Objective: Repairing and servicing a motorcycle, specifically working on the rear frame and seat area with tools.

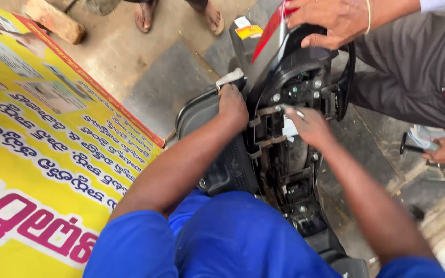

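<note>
Your left hand (233, 105) is closed on the edge of the black panel (202, 110) at the scooter (284, 67) rear. Your right hand (310, 126) pinches a thin tool (290, 109) against the metal bracket (269, 110), just beside. Another person's hand (330, 20) grips the red cover (270, 28) above.

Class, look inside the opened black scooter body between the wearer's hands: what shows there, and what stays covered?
Inside the black scooter body, metal brackets and silver bolts show. The right hand and left hand cover parts beneath.
</note>
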